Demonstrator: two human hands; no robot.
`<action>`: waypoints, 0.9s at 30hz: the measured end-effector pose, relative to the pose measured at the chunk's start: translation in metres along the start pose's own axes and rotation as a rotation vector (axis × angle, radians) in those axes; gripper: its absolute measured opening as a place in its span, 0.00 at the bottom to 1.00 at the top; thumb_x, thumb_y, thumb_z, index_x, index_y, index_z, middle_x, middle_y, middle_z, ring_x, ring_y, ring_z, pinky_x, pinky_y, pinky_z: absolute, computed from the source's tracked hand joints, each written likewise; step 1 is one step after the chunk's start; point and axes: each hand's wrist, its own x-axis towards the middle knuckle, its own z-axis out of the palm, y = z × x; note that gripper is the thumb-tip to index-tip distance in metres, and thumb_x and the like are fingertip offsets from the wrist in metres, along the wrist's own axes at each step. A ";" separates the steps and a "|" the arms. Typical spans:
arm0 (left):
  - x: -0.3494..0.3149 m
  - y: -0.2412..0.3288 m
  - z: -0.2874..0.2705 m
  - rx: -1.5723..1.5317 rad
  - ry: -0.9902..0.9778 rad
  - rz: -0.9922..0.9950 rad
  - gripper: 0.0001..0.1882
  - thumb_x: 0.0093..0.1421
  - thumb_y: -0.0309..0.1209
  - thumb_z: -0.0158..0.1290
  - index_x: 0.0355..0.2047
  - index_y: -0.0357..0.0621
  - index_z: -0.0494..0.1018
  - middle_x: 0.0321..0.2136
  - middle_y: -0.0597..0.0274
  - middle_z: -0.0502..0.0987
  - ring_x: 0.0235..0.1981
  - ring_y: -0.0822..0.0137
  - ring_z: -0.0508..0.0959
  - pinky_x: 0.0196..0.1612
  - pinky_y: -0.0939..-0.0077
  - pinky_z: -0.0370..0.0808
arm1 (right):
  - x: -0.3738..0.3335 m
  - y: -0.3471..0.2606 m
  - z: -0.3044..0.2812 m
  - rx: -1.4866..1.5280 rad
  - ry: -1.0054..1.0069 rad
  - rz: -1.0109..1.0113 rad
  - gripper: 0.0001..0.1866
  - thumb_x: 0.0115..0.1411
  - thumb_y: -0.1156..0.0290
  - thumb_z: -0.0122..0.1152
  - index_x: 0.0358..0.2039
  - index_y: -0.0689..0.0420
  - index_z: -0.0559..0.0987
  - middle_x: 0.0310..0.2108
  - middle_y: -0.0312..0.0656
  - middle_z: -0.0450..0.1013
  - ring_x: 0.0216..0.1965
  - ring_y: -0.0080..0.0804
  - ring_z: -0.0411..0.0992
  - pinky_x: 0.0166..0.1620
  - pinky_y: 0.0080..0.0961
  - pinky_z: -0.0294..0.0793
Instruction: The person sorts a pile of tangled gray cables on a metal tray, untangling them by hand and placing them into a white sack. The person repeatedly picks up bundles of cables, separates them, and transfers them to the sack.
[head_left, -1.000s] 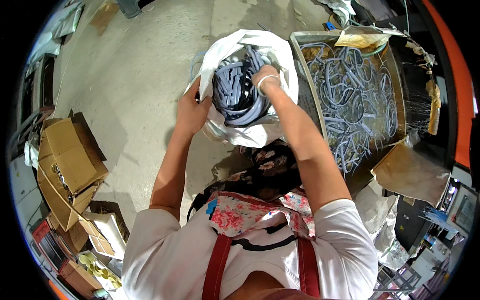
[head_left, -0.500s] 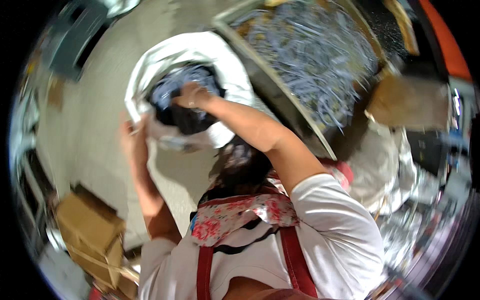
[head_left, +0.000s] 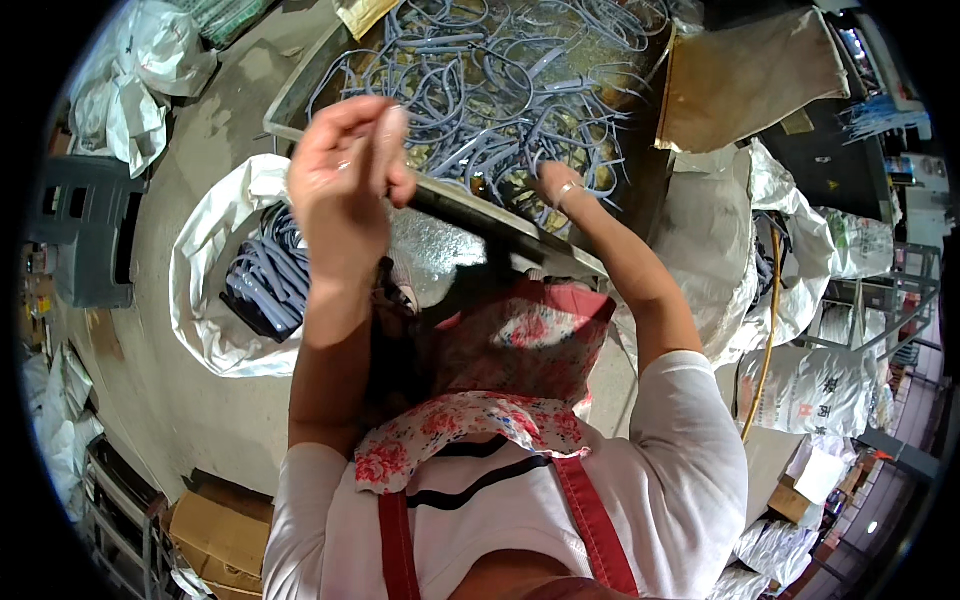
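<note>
My left hand [head_left: 350,185] is raised over the near left edge of a wide metal-rimmed tray [head_left: 455,200]. Its fingers are loosely bent and stand apart from the thumb, with nothing visible between them. My right hand [head_left: 563,188] reaches into the tray's near side, among long, thin blue-grey strips [head_left: 460,95] that look wet and rubbery. Its fingertips are partly hidden there, so any grip cannot be made out. Left of my left forearm, a white sack [head_left: 195,290] with a rolled-down rim stands on the floor, holding more blue-grey strips [head_left: 268,275].
A brown board [head_left: 750,80] lies at the tray's right, above a pale sack [head_left: 690,240]. Another open white sack [head_left: 805,290] has a yellow stick [head_left: 765,340] beside it. A dark grey plastic stool [head_left: 95,230] stands at left; a cardboard box [head_left: 220,535] lies lower left.
My right hand has left the white sack and is now in the tray. My left hand has let go of the sack's rim and risen toward the tray. The view has shifted right.
</note>
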 end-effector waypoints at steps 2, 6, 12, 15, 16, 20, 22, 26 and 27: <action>0.009 -0.021 0.025 0.094 -0.041 -0.054 0.05 0.56 0.23 0.50 0.32 0.34 0.69 0.17 0.68 0.67 0.12 0.82 0.61 0.14 0.88 0.56 | -0.003 0.039 0.016 -0.208 -0.264 0.079 0.19 0.51 0.61 0.55 0.42 0.57 0.74 0.42 0.49 0.71 0.44 0.45 0.69 0.46 0.38 0.68; 0.033 -0.098 0.017 0.134 -0.070 -0.182 0.11 0.55 0.32 0.55 0.24 0.36 0.70 0.13 0.73 0.64 0.10 0.84 0.58 0.12 0.89 0.53 | -0.006 0.081 0.062 -0.348 -0.069 0.061 0.28 0.54 0.62 0.50 0.55 0.58 0.60 0.53 0.47 0.62 0.53 0.43 0.62 0.53 0.37 0.61; 0.064 -0.141 0.021 0.295 -0.080 -0.397 0.14 0.58 0.38 0.51 0.22 0.41 0.68 0.12 0.74 0.61 0.09 0.83 0.55 0.12 0.88 0.51 | 0.027 0.128 0.087 -0.127 -0.318 0.004 0.26 0.49 0.63 0.55 0.48 0.60 0.67 0.42 0.52 0.70 0.45 0.46 0.69 0.46 0.36 0.69; 0.072 -0.171 0.015 0.382 -0.192 -0.308 0.12 0.55 0.35 0.54 0.22 0.40 0.69 0.14 0.75 0.63 0.13 0.83 0.59 0.15 0.88 0.54 | 0.001 0.095 -0.033 -0.197 -0.109 -0.048 0.21 0.51 0.51 0.57 0.39 0.51 0.75 0.34 0.48 0.74 0.36 0.45 0.73 0.38 0.35 0.72; 0.072 -0.178 0.019 0.452 -0.215 -0.302 0.11 0.53 0.34 0.55 0.23 0.39 0.70 0.15 0.73 0.65 0.15 0.82 0.62 0.18 0.87 0.58 | -0.001 0.104 -0.055 -0.153 -0.006 -0.046 0.18 0.54 0.50 0.52 0.36 0.49 0.77 0.31 0.46 0.75 0.34 0.43 0.73 0.36 0.36 0.72; 0.071 -0.189 0.039 0.726 -0.397 -0.245 0.13 0.48 0.35 0.59 0.28 0.38 0.73 0.19 0.66 0.72 0.22 0.75 0.70 0.27 0.81 0.68 | -0.014 0.082 -0.136 -0.584 -0.014 -0.140 0.11 0.54 0.58 0.54 0.29 0.50 0.80 0.30 0.44 0.75 0.33 0.41 0.74 0.36 0.32 0.72; 0.070 -0.180 0.054 0.905 -0.523 -0.284 0.15 0.48 0.37 0.58 0.31 0.38 0.73 0.24 0.61 0.74 0.25 0.69 0.72 0.31 0.77 0.70 | -0.022 0.060 -0.153 -0.463 0.029 -0.244 0.11 0.53 0.59 0.55 0.29 0.50 0.80 0.29 0.45 0.75 0.33 0.41 0.73 0.36 0.33 0.72; 0.063 -0.217 0.055 0.777 -0.507 0.409 0.20 0.49 0.37 0.55 0.42 0.42 0.70 0.39 0.50 0.72 0.41 0.53 0.73 0.43 0.65 0.69 | -0.037 0.003 -0.167 -0.088 0.247 -0.537 0.11 0.50 0.60 0.59 0.33 0.49 0.80 0.29 0.42 0.75 0.32 0.40 0.73 0.35 0.34 0.71; 0.067 -0.209 0.054 0.767 -0.605 0.164 0.19 0.50 0.37 0.54 0.42 0.43 0.70 0.36 0.50 0.73 0.39 0.53 0.74 0.41 0.64 0.69 | -0.035 -0.004 -0.165 0.005 0.310 -0.572 0.12 0.49 0.60 0.59 0.33 0.51 0.79 0.30 0.42 0.74 0.32 0.41 0.72 0.36 0.34 0.71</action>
